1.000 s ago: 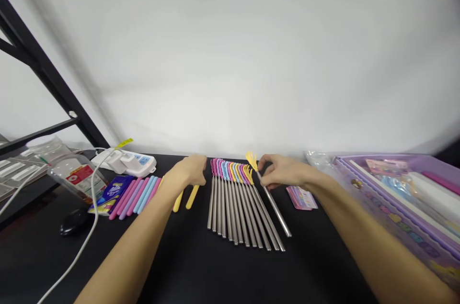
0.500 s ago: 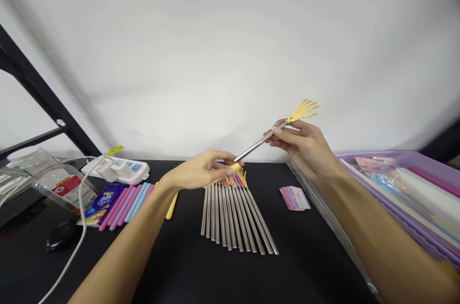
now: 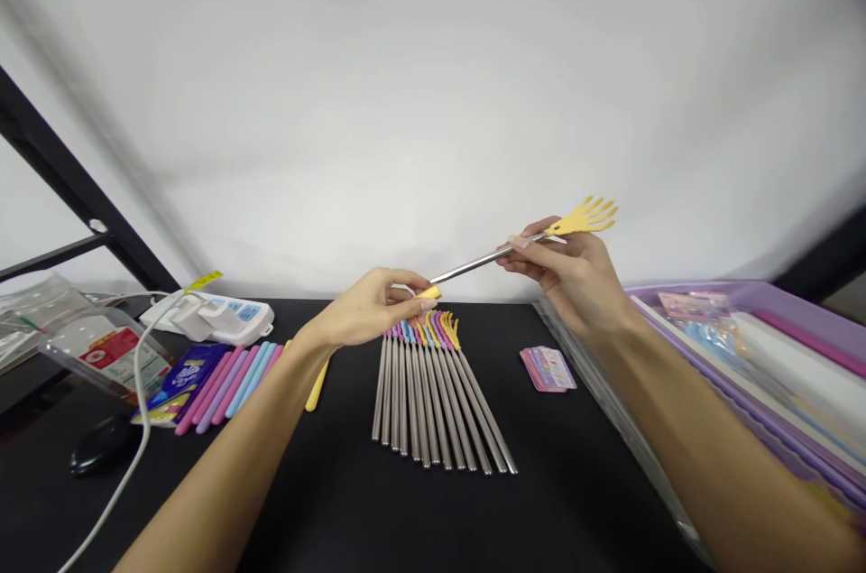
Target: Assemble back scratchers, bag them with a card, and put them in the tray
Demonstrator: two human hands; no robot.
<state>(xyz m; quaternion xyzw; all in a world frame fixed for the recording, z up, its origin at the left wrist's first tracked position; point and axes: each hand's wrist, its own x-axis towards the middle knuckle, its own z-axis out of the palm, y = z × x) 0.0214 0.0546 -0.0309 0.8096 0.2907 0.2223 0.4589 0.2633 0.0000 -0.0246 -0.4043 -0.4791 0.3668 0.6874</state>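
My right hand pinches the metal rod of a back scratcher just below its yellow claw-shaped head. The rod slants down to the left toward a yellow handle sleeve closed in my left hand. Rod tip and sleeve end meet or overlap in view; I cannot tell whether the rod is inside. Most of the sleeve is hidden by my fingers. Below my left hand lies a fanned row of back scratchers with bare metal rods and yellow, purple and blue heads, partly covered by that hand.
Pink, purple and blue handle sleeves lie left, with a yellow sleeve beside my left forearm. Farther left are a power strip, a blue packet, a black mouse and a cable. Right are small cards and a purple bin.
The rod has tilted closer to level, its yellow head shifting slightly right and down. My left hand has lifted a little with the sleeve, showing more of the coloured heads below.
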